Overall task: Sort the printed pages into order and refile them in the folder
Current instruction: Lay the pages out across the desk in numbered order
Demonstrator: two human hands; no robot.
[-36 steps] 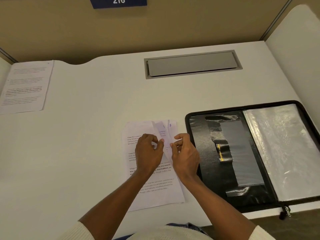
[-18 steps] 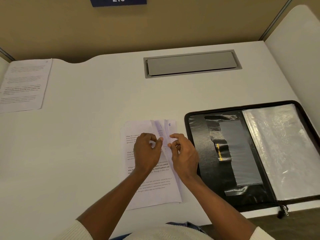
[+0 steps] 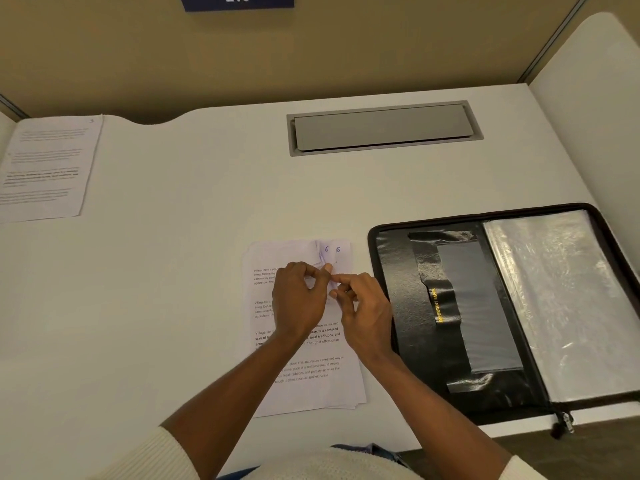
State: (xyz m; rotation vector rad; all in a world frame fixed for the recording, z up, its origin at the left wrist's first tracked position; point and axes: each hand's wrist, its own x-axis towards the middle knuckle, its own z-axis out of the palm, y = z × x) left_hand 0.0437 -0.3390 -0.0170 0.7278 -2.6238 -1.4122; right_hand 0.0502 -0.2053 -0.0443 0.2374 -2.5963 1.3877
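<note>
A stack of printed pages [image 3: 308, 379] lies on the white desk in front of me. Its top right corners are fanned, showing handwritten numbers 6 and 5. My left hand [image 3: 299, 299] pinches the lifted upper corners of the pages between thumb and fingers. My right hand [image 3: 363, 308] is right beside it, index finger touching the same page corners, the other fingers curled. An open black zip folder [image 3: 433, 341] with a clear plastic sleeve [image 3: 561, 299] lies to the right of the stack. One separate printed page [image 3: 45, 168] rests at the far left.
A grey cable-hatch lid [image 3: 382, 128] is set into the desk [image 3: 190, 271] at the back centre. Beige partition walls enclose the desk at the back and right. A blue number sign [image 3: 239, 1] hangs on the back wall.
The fanned page corners have been lowered and spread, so the numbers 6 and 5 now show. Both hands shifted slightly while working the corners.
</note>
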